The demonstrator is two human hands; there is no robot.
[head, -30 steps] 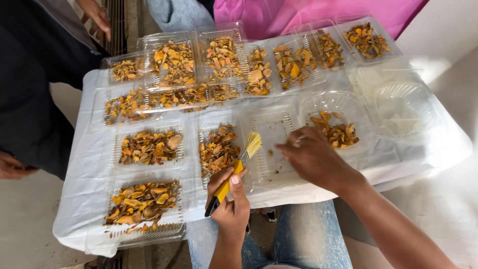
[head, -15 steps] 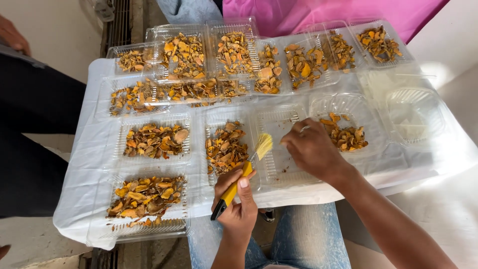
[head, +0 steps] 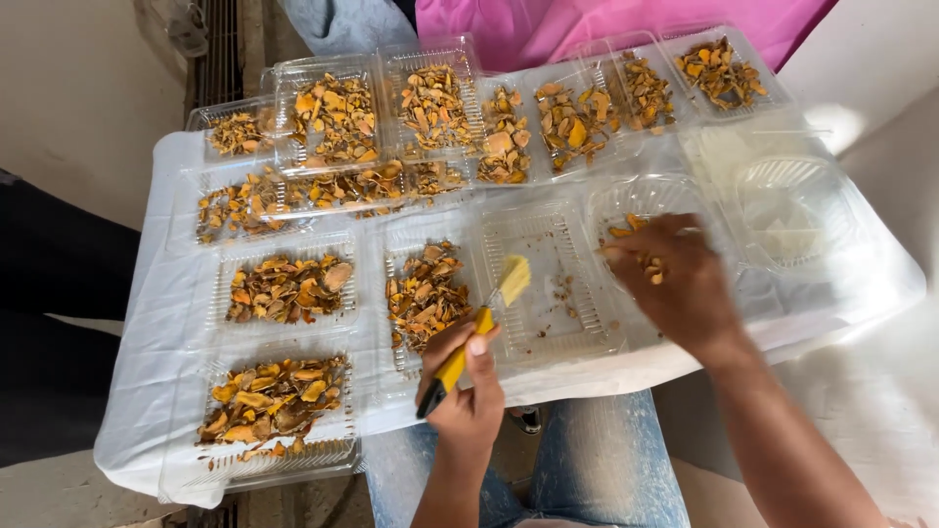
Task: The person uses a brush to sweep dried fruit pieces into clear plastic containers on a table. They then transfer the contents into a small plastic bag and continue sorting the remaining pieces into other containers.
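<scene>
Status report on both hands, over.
Left hand grips yellow-handled brush. Right hand reaches into clear plastic tray of orange dried pieces. Nothing blocking.

Bright daylight from right – glare on empty trays [head: 782,210], mild motion blur.

Left hand [head: 468,396] grips a yellow brush [head: 474,328]; at three o'clock, right hand [head: 675,284] reaches into a tray [head: 626,196] of chips [head: 626,227].

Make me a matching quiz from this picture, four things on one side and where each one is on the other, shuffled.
Things:
1. yellow brush
2. right hand
3. pink cloth
4. clear round lid

Places:
A. over a tray holding a few dried pieces
B. far edge of the table
C. held in the left hand
D. right end of the table

Pairs: 1-C, 2-A, 3-B, 4-D
</scene>
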